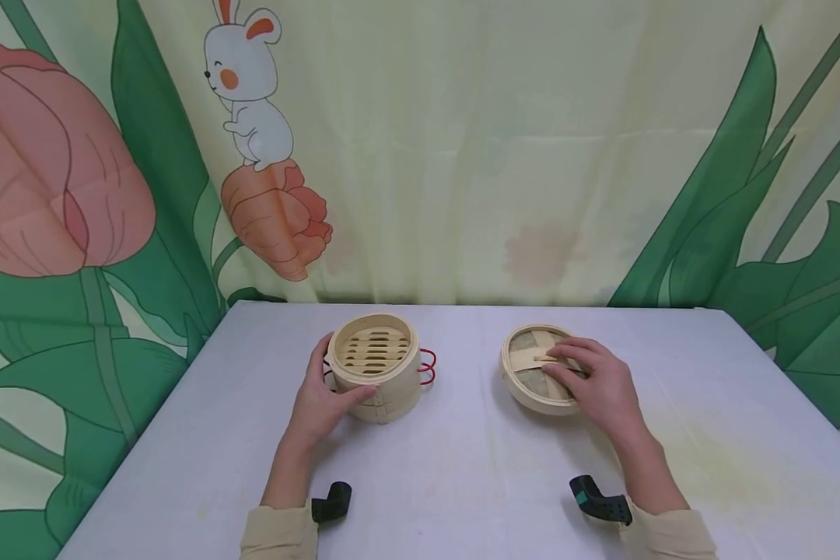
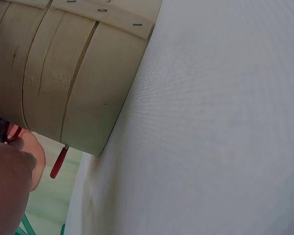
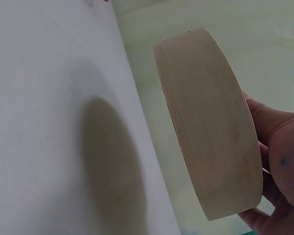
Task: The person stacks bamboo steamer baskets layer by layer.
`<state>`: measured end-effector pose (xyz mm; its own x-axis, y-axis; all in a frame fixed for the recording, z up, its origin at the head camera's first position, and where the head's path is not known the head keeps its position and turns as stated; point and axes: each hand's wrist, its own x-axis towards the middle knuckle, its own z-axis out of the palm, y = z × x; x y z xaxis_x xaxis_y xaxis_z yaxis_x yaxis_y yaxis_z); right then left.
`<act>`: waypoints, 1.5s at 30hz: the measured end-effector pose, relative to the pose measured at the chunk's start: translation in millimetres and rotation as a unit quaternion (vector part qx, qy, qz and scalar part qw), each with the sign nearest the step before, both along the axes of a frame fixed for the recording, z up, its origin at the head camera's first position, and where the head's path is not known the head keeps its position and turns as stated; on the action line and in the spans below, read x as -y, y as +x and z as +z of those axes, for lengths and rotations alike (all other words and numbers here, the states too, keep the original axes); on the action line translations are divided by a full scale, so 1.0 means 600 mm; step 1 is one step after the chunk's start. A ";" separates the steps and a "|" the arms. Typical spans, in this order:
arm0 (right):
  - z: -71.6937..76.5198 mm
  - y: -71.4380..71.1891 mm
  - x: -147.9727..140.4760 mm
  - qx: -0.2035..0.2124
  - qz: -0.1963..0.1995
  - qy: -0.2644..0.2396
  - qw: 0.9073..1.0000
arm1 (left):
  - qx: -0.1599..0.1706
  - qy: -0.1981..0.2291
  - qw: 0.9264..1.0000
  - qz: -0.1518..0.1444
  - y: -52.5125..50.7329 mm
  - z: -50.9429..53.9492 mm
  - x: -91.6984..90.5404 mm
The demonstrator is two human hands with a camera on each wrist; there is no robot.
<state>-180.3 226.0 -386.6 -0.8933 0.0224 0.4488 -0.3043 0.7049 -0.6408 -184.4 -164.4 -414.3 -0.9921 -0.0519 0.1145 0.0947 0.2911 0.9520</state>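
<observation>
The steamer, left of centre, and the lid, right of centre, look like smooth, matt wood. Metal staples pin the steamer's side. The worktop has a matt cloth surface.

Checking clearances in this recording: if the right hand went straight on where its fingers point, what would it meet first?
Beyond the lid it holds, the right hand would probably meet the steamer basket, red handles first. The lid is off the table, so it might pass above; heights are unclear.
</observation>
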 end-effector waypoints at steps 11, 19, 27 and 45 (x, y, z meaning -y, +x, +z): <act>0.013 -0.003 0.017 0.003 0.005 0.000 1.000 | -0.010 -0.002 1.000 -0.003 -0.002 0.000 0.000; 0.025 -0.008 0.028 0.005 0.007 -0.002 1.000 | -0.010 -0.003 1.000 -0.003 -0.003 0.000 0.000; 0.038 -0.011 0.043 -0.005 0.021 -0.010 1.000 | -0.004 -0.001 1.000 -0.001 -0.002 0.000 -0.002; 0.066 -0.028 0.095 -0.007 0.047 -0.028 0.998 | -0.005 -0.005 1.000 0.000 -0.001 0.001 -0.001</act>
